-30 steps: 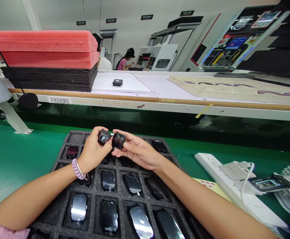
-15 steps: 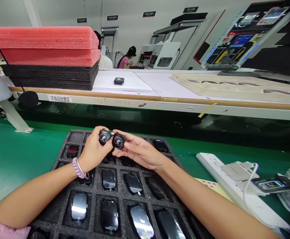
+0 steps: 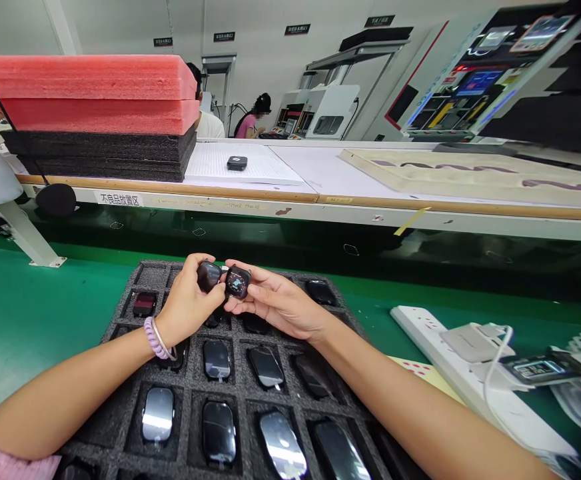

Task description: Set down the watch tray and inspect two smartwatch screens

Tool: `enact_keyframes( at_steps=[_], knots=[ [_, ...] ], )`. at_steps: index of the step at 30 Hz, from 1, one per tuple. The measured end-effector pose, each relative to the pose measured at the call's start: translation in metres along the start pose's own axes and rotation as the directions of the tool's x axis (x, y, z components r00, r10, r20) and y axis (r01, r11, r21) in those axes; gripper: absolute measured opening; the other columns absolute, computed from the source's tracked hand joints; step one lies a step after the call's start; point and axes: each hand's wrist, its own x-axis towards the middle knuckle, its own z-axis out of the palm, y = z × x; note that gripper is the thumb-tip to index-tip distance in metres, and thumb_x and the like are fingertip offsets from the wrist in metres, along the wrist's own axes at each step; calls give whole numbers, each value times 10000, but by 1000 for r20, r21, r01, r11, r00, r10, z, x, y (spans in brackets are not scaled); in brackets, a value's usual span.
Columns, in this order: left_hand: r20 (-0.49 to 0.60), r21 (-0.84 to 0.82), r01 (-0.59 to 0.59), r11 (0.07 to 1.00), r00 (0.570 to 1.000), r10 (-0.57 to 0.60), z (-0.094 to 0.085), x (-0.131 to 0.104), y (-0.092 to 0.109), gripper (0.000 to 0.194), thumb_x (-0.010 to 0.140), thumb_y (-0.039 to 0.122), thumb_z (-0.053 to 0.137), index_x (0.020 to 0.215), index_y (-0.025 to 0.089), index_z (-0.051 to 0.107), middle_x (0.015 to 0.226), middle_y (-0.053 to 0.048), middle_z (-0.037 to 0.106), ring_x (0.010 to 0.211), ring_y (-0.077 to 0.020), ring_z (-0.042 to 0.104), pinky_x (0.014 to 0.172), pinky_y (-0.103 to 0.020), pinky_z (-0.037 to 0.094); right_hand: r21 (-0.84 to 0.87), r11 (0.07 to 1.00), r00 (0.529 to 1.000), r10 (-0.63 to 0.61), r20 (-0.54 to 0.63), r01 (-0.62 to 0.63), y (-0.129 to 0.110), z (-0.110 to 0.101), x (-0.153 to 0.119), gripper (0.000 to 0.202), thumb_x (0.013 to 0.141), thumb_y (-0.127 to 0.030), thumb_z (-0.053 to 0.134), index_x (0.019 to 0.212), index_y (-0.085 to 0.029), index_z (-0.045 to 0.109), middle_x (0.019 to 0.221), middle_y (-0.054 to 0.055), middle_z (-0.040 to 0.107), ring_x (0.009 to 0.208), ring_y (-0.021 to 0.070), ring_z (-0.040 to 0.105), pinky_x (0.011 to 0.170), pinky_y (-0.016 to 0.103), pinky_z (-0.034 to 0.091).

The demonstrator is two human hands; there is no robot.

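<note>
Left hand: the left hand [image 3: 186, 303] pinches a dark-screened watch body [image 3: 208, 275] between thumb and fingertips, raised above the far rows of the foam tray [image 3: 143, 277].
Right hand: the right hand [image 3: 276, 303] has its fingers clamped on a lit watch body [image 3: 237, 282], its screen facing the camera.
Relation: the two held bodies sit side by side, touching or nearly so; which cannot be told.
Tray: black foam with square pockets, each holding a glossy dark unit, lying on the green mat [image 3: 30, 307].
Right side: a white power strip [image 3: 435, 333] lies near the tray.
Behind: pink foam sheets [image 3: 90, 93] are stacked on black ones.
</note>
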Motion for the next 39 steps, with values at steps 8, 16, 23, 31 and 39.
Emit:
enact_keyframes(
  at_steps=[8,16,23,31,39],
  knots=[
    [6,54,-9,999,1000,8,0,0,0,331,782,150,587,1103,179,514,1060,-52,597,930,-173,572,784,-279,443,0,1000,999,14,-41,-14,0,-4,1,554,878,-323,845,1358,-217,588,1091,70,694,934,205,708,905,351,557],
    [-35,71,3,997,999,0,-1,-1,6,270,828,230,618,1068,176,508,910,-15,601,782,-145,563,720,-265,434,-3,1000,999,14,-30,-14,1,-3,2,553,853,-344,865,1324,-203,612,1049,78,700,862,196,710,790,288,567],
    [-32,57,-16,998,999,18,-1,-3,5,280,799,191,590,1066,180,509,957,-30,607,833,-153,582,717,-257,447,-21,1000,999,-1,-43,0,1,-2,2,520,844,-335,871,1287,-224,623,1089,63,687,835,183,708,799,302,572],
    [-37,59,-12,998,999,15,-1,-3,4,299,793,198,592,1081,178,511,995,-43,605,860,-162,580,696,-254,445,-22,1000,1000,-10,-25,9,1,0,1,497,865,-331,858,1290,-223,624,1062,58,696,847,186,716,799,293,575],
    [-20,76,-9,997,1000,11,-1,-3,5,298,792,189,595,1079,180,515,1006,-44,610,882,-165,591,701,-252,444,-43,999,999,-10,-46,8,1,0,1,519,844,-347,873,1283,-232,621,1131,67,679,846,189,711,819,320,578]
  ],
)
